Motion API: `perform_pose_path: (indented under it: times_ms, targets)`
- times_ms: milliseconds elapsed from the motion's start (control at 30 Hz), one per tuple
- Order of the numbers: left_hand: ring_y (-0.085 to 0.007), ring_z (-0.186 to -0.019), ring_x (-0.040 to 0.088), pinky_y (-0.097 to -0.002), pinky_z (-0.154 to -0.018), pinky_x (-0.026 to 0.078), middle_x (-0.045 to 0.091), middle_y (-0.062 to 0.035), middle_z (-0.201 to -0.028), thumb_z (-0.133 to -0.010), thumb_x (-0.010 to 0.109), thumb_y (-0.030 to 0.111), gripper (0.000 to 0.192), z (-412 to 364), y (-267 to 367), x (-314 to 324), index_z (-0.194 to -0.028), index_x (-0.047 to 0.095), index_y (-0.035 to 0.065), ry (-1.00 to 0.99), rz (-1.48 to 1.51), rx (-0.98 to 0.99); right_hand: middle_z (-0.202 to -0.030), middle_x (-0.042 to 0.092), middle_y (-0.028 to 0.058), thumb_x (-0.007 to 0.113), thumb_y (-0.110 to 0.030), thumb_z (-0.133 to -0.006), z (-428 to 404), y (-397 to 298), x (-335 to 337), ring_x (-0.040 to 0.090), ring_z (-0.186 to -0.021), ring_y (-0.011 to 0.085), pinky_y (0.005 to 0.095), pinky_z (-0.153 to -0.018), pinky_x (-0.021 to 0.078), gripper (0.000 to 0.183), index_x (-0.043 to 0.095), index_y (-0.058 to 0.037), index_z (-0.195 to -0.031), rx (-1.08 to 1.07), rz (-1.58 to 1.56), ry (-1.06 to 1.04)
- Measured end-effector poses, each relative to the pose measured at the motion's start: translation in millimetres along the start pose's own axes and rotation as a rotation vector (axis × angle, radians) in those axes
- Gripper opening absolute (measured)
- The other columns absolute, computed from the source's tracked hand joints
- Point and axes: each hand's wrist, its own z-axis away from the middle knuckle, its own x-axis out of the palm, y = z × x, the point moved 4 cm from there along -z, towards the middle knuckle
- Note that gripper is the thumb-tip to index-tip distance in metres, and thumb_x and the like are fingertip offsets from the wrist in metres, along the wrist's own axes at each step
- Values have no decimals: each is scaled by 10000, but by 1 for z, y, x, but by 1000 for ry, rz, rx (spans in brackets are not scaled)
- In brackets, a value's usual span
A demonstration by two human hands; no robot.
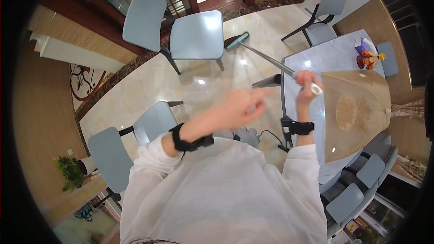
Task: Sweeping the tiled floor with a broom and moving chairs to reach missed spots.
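Note:
My right hand (307, 84) grips the upper end of a broom handle (268, 59), just below its pale cap (316, 89). The handle slants away over the table's edge to a teal broom head (237, 41) with dark bristles. That head rests on the tiled floor beside a grey-blue chair (196, 35). Blurred by motion, my left hand (240, 106) is in the air in front of my body. It holds nothing, and its fingers look partly extended and apart. Both wrists wear black straps.
At right stands a marble-topped table (305, 66) carrying a tan mesh food cover (359, 115), a purple box (360, 46) and an orange-and-yellow ornament (370, 59). Another chair (154, 123) is at left, one (322, 17) beyond the table. A black cable (273, 135) hangs near my right wrist.

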Motion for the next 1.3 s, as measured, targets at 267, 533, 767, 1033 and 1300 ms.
perform_pose_path:
  times_ms: [267,533,767,1033,1300]
  targets:
    - [-295,-787,580,-395,-651,466,508,-123,-1089,-776,562,215,510,-81,-153,75,-1231,378,76,-210,-302,-108,-499,382,45,457,-33,-776,-18,-101,-32,327,-454,124,263,-445,290,245,375,-27,-545,139,-199,41]
    - [-293,-777,577,-414,-607,439,578,-99,-831,-724,596,185,212,-110,-157,142,-908,549,90,-699,85,241,-406,411,64,531,-53,-639,-6,-187,41,396,-316,185,266,-358,331,201,413,-16,-481,112,15,-69]
    - [-287,-725,577,-413,-581,439,588,-70,-730,-668,585,126,98,-127,-157,97,-765,591,119,-548,-38,349,-401,432,-19,518,-104,-669,53,-223,40,372,-306,95,260,-360,380,270,341,-110,-465,-178,11,289]
    - [-321,-918,542,-444,-682,453,565,-114,-1044,-744,599,248,220,-205,-375,88,-928,607,128,-431,-643,-62,-639,489,54,541,-92,-788,64,-1,122,473,-634,163,387,-773,423,170,468,-19,-653,256,181,425]
    - [-301,-964,530,-441,-713,463,583,-104,-990,-729,627,252,151,-102,-333,159,-831,655,144,-883,-517,234,-650,524,84,519,-109,-772,148,-86,90,471,-598,176,375,-750,421,188,493,7,-626,516,261,645]
